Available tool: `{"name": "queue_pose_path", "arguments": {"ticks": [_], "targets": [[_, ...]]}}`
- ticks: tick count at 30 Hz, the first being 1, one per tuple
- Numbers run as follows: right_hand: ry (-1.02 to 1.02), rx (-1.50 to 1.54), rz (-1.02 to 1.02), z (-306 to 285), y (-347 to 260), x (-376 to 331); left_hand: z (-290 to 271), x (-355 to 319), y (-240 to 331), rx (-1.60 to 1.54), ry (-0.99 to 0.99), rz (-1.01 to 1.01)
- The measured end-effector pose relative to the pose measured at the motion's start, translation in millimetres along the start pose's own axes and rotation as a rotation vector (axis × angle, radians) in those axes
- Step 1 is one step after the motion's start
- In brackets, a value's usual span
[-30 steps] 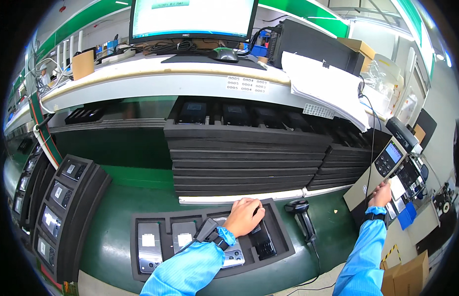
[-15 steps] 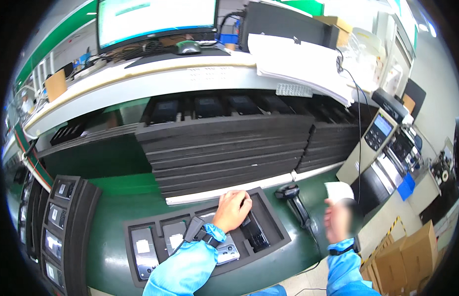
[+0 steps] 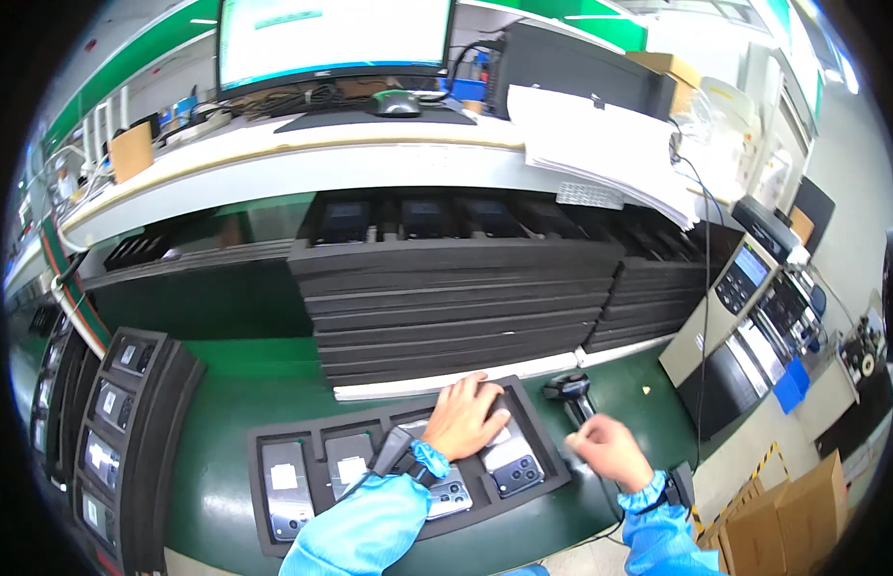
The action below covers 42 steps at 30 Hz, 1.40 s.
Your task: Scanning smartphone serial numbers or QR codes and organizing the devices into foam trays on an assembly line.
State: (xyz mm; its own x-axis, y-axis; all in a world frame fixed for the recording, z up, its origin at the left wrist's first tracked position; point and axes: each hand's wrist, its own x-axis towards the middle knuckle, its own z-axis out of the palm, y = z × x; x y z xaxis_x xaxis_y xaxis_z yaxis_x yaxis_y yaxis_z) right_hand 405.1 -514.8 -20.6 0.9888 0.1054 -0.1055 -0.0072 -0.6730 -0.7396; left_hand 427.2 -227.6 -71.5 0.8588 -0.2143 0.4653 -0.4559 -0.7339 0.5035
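My left hand [image 3: 461, 420] lies over the dark foam tray [image 3: 408, 411], fingers spread, its thumb beside the smartphone [image 3: 516, 470] in the rightmost slot. That phone sits back side up, with a camera cluster at its near end. Part of another smartphone [image 3: 451, 494] shows below my left wrist. Two more labelled smartphones [image 3: 287, 490] [image 3: 349, 447] fill the slots to the left. My right hand [image 3: 612, 451] is closed, fingers curled together, right by the handle of a black barcode scanner [image 3: 571, 389]. Whatever it may hold is hidden.
Stacked foam trays [image 3: 456, 298] stand behind, under a shelf [image 3: 302, 168] with a monitor [image 3: 336, 43] and papers [image 3: 600, 144]. Upright trays of phones [image 3: 110, 408] stand at left. A label printer [image 3: 744, 278] and cardboard boxes [image 3: 787, 514] are at right.
The rightmost phone, dark and tilted before, now lies flat with its back showing. My right hand has moved left toward the scanner; the white paper it held no longer shows in it.
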Motion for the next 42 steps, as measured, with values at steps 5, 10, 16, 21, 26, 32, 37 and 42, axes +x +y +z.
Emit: {"name": "queue_pose_path", "arguments": {"ticks": [5, 10, 16, 21, 26, 32, 37, 42], "targets": [[0.636, -0.237, -0.336, 10, 32, 21, 6, -6, 2, 0.134, -0.003, 0.031], [0.253, -0.102, -0.058, 10, 33, 33, -51, 7, 35, -0.304, 0.039, 0.000], [0.278, -0.013, -0.145, 18, 3, 25, -163, -38, 124, -1.445, -0.184, 0.454], [-0.474, 1.153, 0.226, 17, -36, -10, -168, -60, 174, -1.866, -0.081, 0.945], [-0.631, 0.916, 0.296, 50, -68, -39, -170, -71, 177, -1.903, 0.027, 0.914], [-0.681, 0.704, 0.216, 75, -83, -54, -170, -72, 174, -1.870, 0.136, 0.967], [-0.691, 0.675, 0.178, 79, -91, -61, -169, -68, 170, -1.829, 0.174, 1.004], [-0.696, 0.618, 0.170, 82, -93, -63, -169, -66, 177, -1.844, 0.242, 0.965]]}}
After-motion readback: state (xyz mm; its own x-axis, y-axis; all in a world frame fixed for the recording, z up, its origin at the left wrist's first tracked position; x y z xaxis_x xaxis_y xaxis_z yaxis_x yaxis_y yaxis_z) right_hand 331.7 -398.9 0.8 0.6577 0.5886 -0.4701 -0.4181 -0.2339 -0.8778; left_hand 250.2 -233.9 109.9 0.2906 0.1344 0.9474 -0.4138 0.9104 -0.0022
